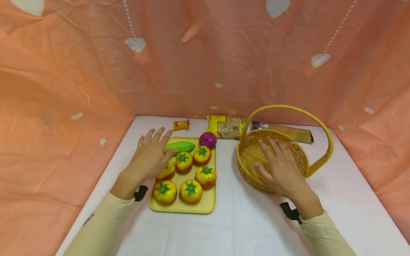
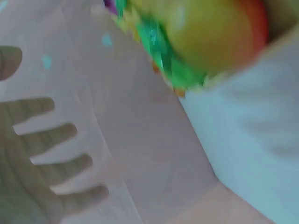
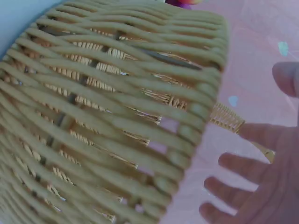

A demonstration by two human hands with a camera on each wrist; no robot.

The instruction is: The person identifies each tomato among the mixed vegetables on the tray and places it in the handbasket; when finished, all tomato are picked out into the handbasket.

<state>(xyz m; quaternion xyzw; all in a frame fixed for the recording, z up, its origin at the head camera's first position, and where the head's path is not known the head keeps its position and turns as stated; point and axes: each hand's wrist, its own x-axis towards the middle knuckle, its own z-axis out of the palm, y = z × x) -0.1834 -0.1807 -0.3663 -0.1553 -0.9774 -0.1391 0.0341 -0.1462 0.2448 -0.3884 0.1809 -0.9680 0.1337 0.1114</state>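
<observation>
My left hand (image 1: pixel 148 156) hovers with spread fingers over the left side of a yellow tray (image 1: pixel 205 208), holding nothing. On that tray lie several yellow-red toy tomatoes (image 1: pixel 191 191) with green leaf tops, a green cucumber-like vegetable (image 1: pixel 180 146) and a purple onion (image 1: pixel 208 140). One toy tomato (image 2: pixel 210 32) fills the top of the left wrist view. My right hand (image 1: pixel 282 167), also empty with fingers extended, is above the near right part of a wicker basket (image 1: pixel 253 177). The basket's woven side (image 3: pixel 107 93) looms close in the right wrist view.
Behind the tray lie a small orange packet (image 1: pixel 181 125) and a yellow bag of grain-like food (image 1: pixel 225 127). A long pack of thin sticks (image 1: pixel 288 132) sits behind the basket, whose tall handle (image 1: pixel 330 142) arches up. Pink cloth (image 1: pixel 205 71) surrounds the white table (image 1: pixel 224 234).
</observation>
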